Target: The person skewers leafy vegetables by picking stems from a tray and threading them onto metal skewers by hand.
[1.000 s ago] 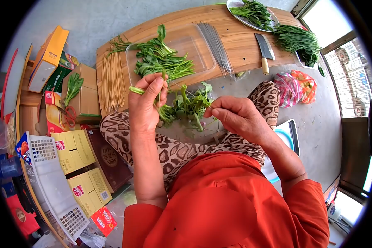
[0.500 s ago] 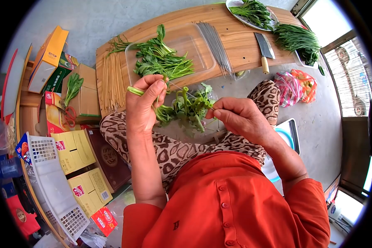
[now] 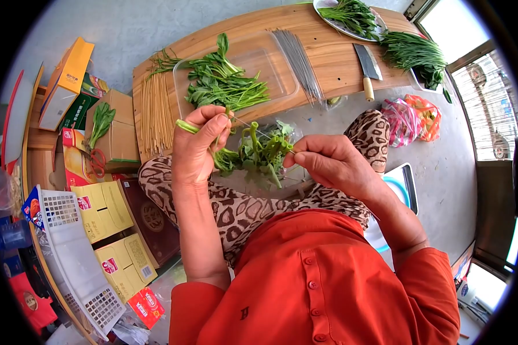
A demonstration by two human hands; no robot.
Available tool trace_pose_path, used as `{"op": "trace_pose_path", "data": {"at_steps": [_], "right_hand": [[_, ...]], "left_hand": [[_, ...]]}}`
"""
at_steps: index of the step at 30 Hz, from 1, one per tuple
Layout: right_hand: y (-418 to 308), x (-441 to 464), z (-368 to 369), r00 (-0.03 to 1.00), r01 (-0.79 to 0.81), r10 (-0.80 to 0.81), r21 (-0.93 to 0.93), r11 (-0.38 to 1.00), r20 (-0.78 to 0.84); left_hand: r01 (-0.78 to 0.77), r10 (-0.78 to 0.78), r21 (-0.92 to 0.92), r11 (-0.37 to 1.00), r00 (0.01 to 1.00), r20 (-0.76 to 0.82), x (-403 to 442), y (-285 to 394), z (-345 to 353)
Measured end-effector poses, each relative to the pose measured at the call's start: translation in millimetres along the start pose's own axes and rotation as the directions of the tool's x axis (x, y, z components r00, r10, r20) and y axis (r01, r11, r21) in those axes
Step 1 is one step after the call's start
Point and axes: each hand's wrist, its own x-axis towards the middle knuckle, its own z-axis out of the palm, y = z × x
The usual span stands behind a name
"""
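Note:
My left hand [image 3: 200, 144] is closed on a green stem whose pale end sticks out to the left. My right hand [image 3: 330, 163] pinches the end of a thin metal skewer [image 3: 245, 122], which runs from there toward my left fingertips. Bunched leafy greens [image 3: 265, 150] hang on the skewer between both hands, their thick cut stems upward. Behind my hands, a clear plastic tray [image 3: 279, 63] on the wooden table [image 3: 224, 35] holds loose leafy stalks [image 3: 227, 86].
Wooden sticks [image 3: 156, 115] and metal skewers [image 3: 300, 64] lie beside the tray. A cleaver [image 3: 368, 69] rests near the table's front edge, with long greens [image 3: 414, 56] to its right. Boxes [image 3: 105, 211] and a white basket [image 3: 77, 259] stand at the left.
My left hand has shifted slightly left and down with the stem. The greens on the skewer have turned a little, while my right hand stays nearly in place.

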Motion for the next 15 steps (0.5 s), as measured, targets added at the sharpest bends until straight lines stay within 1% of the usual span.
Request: {"op": "trace_pose_path", "data": {"at_steps": [1, 2, 15], "right_hand": [[1.8, 0.9, 0.4, 0.999, 0.035, -0.035, -0.002, 0.999, 0.012], [1.7, 1.3, 0.7, 0.999, 0.034, -0.034, -0.002, 0.999, 0.012], [-0.8, 3.7, 5.2, 0.998, -0.028, 0.021, 0.131, 0.991, 0.051]], "left_hand": [[0.002, -0.002, 0.003, 1.0, 1.0, 0.001, -0.1, 0.0, -0.7], [0.002, -0.002, 0.003, 1.0, 1.0, 0.001, -0.2, 0.2, -0.9], [0.024, -0.024, -0.004, 1.0, 1.0, 0.017, -1.5, -2.1, -7.6]]}}
